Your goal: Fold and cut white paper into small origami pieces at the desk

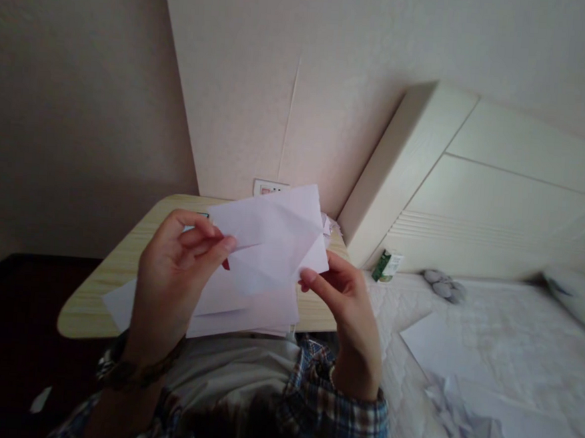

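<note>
Paper [272, 227] held up, one corner bent over. Left hand [172, 260] pinches left side, right hand [346, 295] pinches bent corner. More sheets [243, 314] below on table [100, 289].

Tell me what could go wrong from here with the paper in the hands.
The sheet is pinched near its sides by the left hand and the right hand; uneven pulling might tear it or let it slip. It looks creased, with a slanting line near the right hand, so a fold could set crooked there. The papers on the table lie at its near edge, so a nudge might slide some off.
</note>
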The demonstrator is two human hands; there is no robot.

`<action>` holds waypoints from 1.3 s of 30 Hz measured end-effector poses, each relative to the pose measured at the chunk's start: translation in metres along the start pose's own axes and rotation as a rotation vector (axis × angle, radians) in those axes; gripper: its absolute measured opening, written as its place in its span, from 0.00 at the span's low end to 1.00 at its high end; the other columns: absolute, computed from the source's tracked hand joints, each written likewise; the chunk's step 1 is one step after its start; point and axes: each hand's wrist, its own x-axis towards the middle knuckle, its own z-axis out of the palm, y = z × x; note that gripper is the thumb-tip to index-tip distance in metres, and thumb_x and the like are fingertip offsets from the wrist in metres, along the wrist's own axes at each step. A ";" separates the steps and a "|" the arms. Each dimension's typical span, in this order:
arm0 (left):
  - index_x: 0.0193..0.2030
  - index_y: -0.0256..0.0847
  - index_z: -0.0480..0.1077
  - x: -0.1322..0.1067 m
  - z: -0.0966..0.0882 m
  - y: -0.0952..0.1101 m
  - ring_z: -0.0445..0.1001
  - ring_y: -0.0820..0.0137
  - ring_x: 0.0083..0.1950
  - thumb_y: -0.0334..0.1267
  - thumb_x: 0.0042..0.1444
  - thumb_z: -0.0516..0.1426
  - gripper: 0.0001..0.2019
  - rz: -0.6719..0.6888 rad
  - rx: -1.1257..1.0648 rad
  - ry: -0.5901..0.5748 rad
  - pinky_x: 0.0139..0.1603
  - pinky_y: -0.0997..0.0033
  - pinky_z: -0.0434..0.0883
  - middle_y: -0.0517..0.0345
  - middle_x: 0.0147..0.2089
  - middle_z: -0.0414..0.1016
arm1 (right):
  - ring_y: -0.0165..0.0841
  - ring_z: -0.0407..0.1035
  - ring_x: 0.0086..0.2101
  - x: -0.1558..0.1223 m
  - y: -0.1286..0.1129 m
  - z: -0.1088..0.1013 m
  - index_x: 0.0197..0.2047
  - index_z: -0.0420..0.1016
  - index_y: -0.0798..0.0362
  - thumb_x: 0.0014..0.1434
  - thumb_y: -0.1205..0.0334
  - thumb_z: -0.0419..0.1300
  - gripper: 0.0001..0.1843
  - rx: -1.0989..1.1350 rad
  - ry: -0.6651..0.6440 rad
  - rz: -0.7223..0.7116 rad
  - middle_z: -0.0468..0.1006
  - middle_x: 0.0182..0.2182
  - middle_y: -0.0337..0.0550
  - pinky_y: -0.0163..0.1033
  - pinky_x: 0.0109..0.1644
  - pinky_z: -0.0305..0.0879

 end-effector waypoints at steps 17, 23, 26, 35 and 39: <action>0.41 0.45 0.79 -0.003 -0.003 0.007 0.79 0.67 0.43 0.36 0.49 0.65 0.11 -0.054 0.202 -0.207 0.41 0.73 0.77 0.55 0.45 0.81 | 0.31 0.68 0.33 -0.001 0.004 0.007 0.49 0.66 0.41 0.56 0.65 0.67 0.21 0.107 0.143 -0.169 0.74 0.31 0.33 0.36 0.36 0.65; 0.44 0.45 0.78 -0.001 -0.004 0.005 0.78 0.66 0.44 0.38 0.45 0.67 0.16 -0.145 0.190 -0.230 0.42 0.71 0.77 0.55 0.46 0.81 | 0.32 0.70 0.37 -0.001 0.008 0.004 0.45 0.69 0.43 0.56 0.66 0.67 0.17 0.038 0.118 -0.170 0.75 0.36 0.35 0.37 0.39 0.67; 0.44 0.45 0.79 0.000 -0.005 0.004 0.78 0.65 0.43 0.39 0.46 0.67 0.16 -0.142 0.223 -0.225 0.42 0.70 0.77 0.55 0.43 0.82 | 0.35 0.71 0.40 -0.001 0.010 0.001 0.48 0.71 0.42 0.56 0.65 0.67 0.17 -0.036 0.098 -0.177 0.76 0.41 0.38 0.39 0.43 0.69; 0.33 0.46 0.80 0.001 -0.005 0.006 0.74 0.70 0.30 0.37 0.54 0.61 0.05 -0.035 0.348 -0.127 0.31 0.74 0.71 0.61 0.33 0.82 | 0.36 0.69 0.47 -0.003 0.008 -0.003 0.53 0.74 0.37 0.59 0.63 0.65 0.19 -0.158 0.000 -0.234 0.75 0.52 0.38 0.41 0.49 0.68; 0.28 0.44 0.79 0.001 -0.008 0.002 0.75 0.71 0.29 0.37 0.51 0.63 0.03 -0.034 0.355 -0.048 0.31 0.76 0.70 0.65 0.26 0.79 | 0.36 0.69 0.44 -0.004 0.003 0.000 0.49 0.78 0.39 0.64 0.57 0.60 0.11 -0.166 0.039 -0.237 0.77 0.45 0.38 0.40 0.47 0.66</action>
